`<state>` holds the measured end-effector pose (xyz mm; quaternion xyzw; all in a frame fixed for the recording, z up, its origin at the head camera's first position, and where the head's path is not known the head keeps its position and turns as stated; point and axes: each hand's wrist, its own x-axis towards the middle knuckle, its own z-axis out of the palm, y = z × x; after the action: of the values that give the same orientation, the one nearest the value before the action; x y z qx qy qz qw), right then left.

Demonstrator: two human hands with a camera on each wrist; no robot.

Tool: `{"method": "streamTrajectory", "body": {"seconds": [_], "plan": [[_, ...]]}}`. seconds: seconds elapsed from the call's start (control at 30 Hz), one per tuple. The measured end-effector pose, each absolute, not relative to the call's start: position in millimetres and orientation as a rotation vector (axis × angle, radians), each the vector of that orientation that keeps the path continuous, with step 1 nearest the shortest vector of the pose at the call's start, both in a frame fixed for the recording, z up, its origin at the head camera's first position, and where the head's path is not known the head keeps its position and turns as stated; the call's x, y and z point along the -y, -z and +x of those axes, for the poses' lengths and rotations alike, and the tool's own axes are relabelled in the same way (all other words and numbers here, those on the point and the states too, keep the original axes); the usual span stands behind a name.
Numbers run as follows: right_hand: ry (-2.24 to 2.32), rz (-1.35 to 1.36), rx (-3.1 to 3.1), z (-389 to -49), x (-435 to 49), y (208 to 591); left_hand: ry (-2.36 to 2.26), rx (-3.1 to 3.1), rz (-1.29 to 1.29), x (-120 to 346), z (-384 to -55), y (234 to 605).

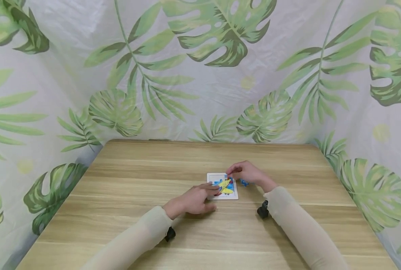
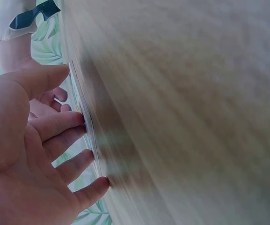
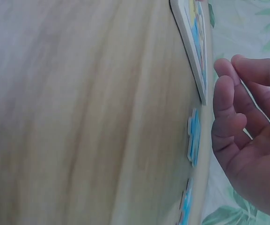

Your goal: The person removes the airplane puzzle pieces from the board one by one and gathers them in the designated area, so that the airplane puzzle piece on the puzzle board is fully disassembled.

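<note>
A small white-edged puzzle board (image 1: 235,197) lies flat on the table, its picture showing a yellow plane (image 1: 226,191) on blue. At the board's left side, my left hand (image 1: 196,198) rests its extended fingertips on it; the left wrist view shows those fingers spread along the edge. My right hand (image 1: 248,173) bends over the top right corner. In the right wrist view its thumb and a fingertip (image 3: 222,68) meet, and whether a piece is between them is hidden. Close beside the board, under the right hand, lies a loose blue puzzle piece (image 3: 193,137).
Another flat blue piece (image 3: 186,206) lies farther along the wooden table (image 1: 136,180). A leaf-patterned cloth (image 1: 203,93) hangs behind the table and at both sides. Black devices (image 1: 263,210) are worn beneath both wrists.
</note>
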<state>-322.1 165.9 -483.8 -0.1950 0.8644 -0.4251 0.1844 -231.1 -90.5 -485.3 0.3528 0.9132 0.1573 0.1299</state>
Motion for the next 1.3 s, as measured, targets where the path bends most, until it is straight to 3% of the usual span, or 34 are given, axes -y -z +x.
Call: {"method": "streamTrajectory", "body": {"seconds": [1.3], "plan": [[1.136,-0.567,-2.39,-327.4,-148.2,485.6,-0.443,-2.658,1.033,89.0,-232.7,486.1]]}}
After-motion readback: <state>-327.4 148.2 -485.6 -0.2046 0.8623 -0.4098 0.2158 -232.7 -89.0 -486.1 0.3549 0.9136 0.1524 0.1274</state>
